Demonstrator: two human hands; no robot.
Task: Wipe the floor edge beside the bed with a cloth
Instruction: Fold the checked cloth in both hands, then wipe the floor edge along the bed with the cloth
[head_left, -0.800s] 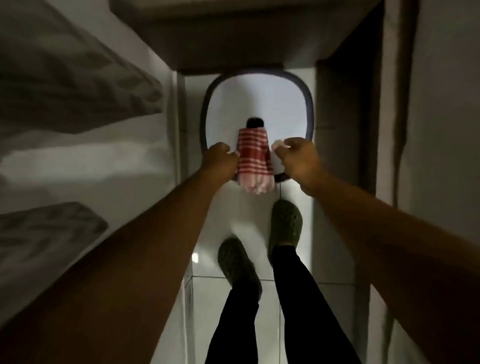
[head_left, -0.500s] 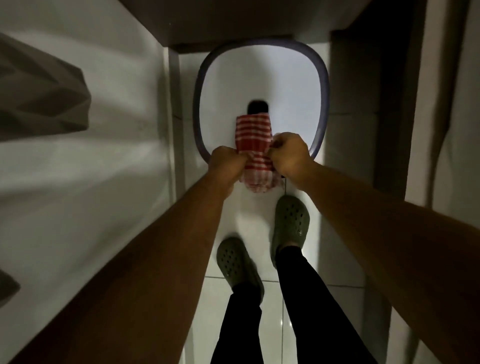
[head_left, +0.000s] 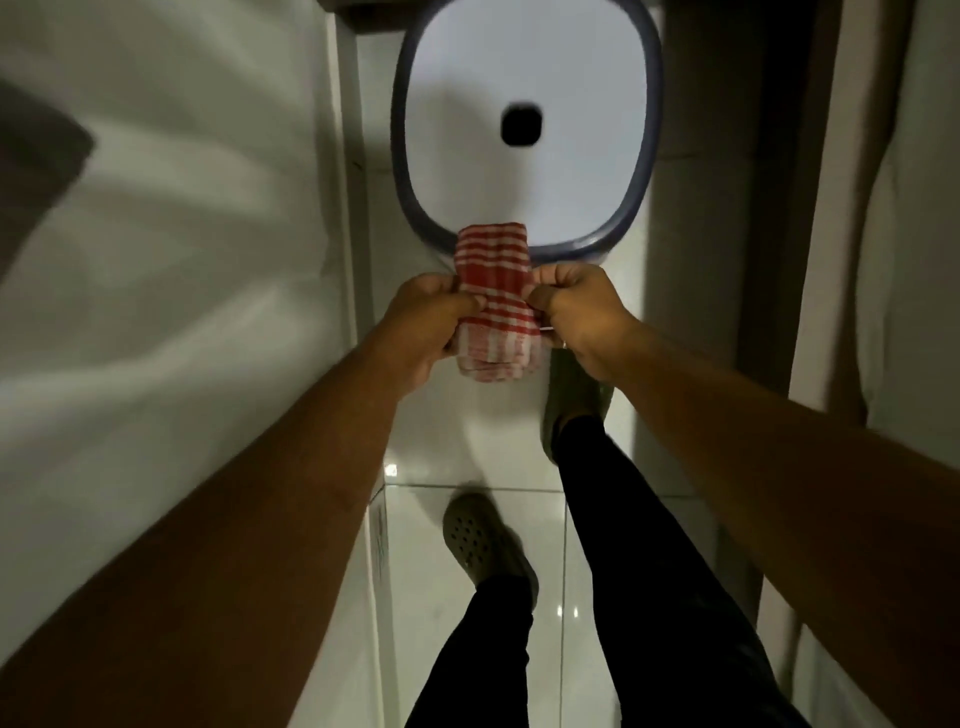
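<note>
A red-and-white striped cloth (head_left: 493, 291), folded into a narrow bundle, hangs in the air between my two hands. My left hand (head_left: 434, 322) pinches its left side and my right hand (head_left: 582, 312) pinches its right side. The cloth's top overlaps the near rim of a white stool with a grey-blue rim (head_left: 587, 249) and a dark centre hole. The bed (head_left: 171, 260) with its white sheet fills the left side. The glossy tiled floor strip (head_left: 540, 571) beside it runs down the middle.
My legs in dark trousers and green clogs (head_left: 480, 540) stand on the tiles below the cloth. A wall or door frame (head_left: 727, 260) and a pale curtain (head_left: 893, 234) close in the narrow aisle on the right.
The cloth has been lifted off the stool top and drawn back towards me. My hands have closed in on its two sides. The view has tilted down and nearer the stool.
</note>
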